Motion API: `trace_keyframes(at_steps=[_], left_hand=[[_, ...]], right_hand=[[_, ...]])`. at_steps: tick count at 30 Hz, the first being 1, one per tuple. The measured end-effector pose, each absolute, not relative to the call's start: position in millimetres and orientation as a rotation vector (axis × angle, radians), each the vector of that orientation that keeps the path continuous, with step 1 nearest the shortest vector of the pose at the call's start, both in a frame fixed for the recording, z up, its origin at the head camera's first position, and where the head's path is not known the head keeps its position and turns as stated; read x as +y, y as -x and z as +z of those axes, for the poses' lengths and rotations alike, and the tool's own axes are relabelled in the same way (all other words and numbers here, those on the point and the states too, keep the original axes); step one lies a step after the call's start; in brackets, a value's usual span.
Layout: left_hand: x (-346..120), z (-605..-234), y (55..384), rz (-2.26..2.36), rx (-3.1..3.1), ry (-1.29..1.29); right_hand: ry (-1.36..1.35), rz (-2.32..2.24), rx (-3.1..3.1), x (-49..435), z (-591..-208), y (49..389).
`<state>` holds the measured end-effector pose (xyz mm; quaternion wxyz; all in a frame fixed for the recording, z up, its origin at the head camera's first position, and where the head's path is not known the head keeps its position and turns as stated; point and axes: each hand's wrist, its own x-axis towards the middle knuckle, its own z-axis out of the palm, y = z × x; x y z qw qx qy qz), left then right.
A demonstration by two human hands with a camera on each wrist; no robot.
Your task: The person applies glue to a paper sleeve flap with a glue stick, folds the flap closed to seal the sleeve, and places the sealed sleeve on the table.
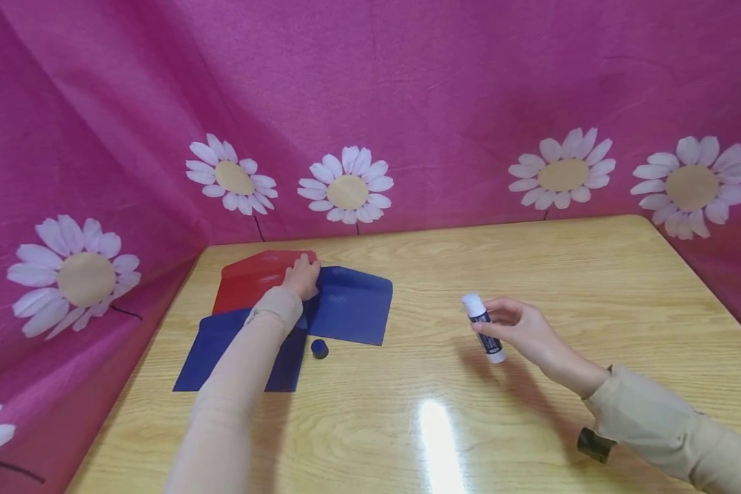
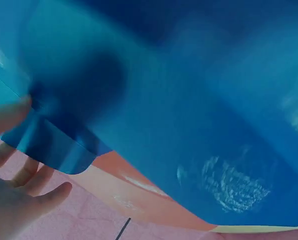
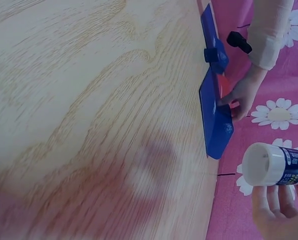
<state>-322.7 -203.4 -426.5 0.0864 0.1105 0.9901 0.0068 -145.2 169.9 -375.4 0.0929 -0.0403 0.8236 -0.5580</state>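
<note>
My left hand reaches over the far edges of the envelopes. It pinches the right-hand blue envelope near its upper left corner; the left wrist view shows the fingers at the edge of the blue paper. The red envelope lies under and left of that hand. Closer to me lies another blue envelope, partly hidden by my left forearm. My right hand holds a glue stick above the table, tilted, its white end up. In the right wrist view, its other white end faces the camera.
A small dark blue cap stands on the wooden table, close below the right-hand blue envelope. Pink cloth printed with white daisies hangs along the table's back and left sides. A black device sits under my right sleeve.
</note>
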Motion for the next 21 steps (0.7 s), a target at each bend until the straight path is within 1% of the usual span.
trace_keyframes(at_steps=[2, 6, 7, 9, 10, 12, 14, 16, 17, 19, 21], left_hand=[[-220, -463, 349, -0.011, 3.042, -0.395], [-260, -548, 418, -0.059, 3.223, -0.490], [-267, -560, 430, -0.040, 3.257, -0.514], [-273, -568, 442, 0.020, 3.306, -0.561], [-266, -549, 426, 0.065, 3.299, -0.567], [-259, -531, 416, 0.126, 3.319, -0.607], [-247, -505, 398, 0.179, 3.358, -0.651], [-232, -473, 376, 0.259, 3.317, -0.631], [-229, -472, 379, 0.290, 3.316, -0.632], [-216, -448, 363, 0.407, 3.280, -0.637], [-199, -418, 342, 0.513, 3.193, -0.582]], right_hand=[[0.124, -1.662, 2.440, 170, -376, 145], [0.135, -1.686, 2.432, 171, -377, 145], [0.134, -1.690, 2.432, 172, -377, 145], [0.138, -1.702, 2.430, 172, -378, 145], [0.136, -1.704, 2.432, 173, -378, 145], [0.134, -1.708, 2.430, 173, -378, 145], [0.134, -1.706, 2.430, 173, -378, 145], [0.124, -1.692, 2.439, 174, -377, 145], [0.120, -1.687, 2.444, 174, -377, 145], [0.112, -1.671, 2.453, 174, -376, 145], [0.107, -1.656, 2.461, 175, -375, 145]])
